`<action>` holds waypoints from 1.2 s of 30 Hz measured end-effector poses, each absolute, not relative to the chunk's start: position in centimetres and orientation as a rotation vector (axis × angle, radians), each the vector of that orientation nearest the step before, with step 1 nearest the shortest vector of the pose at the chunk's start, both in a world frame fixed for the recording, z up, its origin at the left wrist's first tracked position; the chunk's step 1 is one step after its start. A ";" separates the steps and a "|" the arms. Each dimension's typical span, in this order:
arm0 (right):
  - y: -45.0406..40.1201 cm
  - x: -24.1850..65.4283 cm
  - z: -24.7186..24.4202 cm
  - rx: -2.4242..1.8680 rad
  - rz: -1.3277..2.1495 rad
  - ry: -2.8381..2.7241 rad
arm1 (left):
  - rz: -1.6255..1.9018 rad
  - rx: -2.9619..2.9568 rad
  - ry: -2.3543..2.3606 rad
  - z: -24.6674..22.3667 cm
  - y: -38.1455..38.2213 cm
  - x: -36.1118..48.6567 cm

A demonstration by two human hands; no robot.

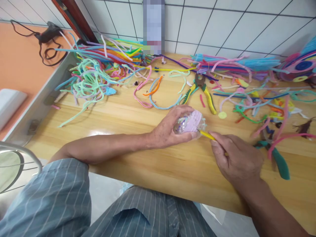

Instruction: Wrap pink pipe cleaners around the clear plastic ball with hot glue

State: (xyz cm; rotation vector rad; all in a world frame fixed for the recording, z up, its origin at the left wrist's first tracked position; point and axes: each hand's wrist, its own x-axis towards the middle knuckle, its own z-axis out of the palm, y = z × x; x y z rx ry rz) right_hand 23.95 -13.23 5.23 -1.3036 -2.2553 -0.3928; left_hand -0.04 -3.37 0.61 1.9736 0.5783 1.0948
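Note:
My left hand is wrapped round a small clear plastic container with a lilac fuzzy band across it and bits of colour inside. It is held just above the wooden table. In my right hand is a slim yellow-handled tool, pinched between thumb and fingers. The tool points left, its thin tip at the container's lower right side; whether it goes inside I cannot tell. Beyond the container lie yellow-and-green pliers with spread handles. Green-handled pliers lie right of my right hand.
Pipe cleaners are piled at the back left, with a mint-green tangle before them. More bundles lie along the tiled wall. Loose pieces are strewn at the right. A black cable lies on the orange surface.

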 end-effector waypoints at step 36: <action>-12.4 24.5 3.7 -1.097 -0.222 -2.362 | 0.920 1.521 0.767 2.4 -2.5 0.5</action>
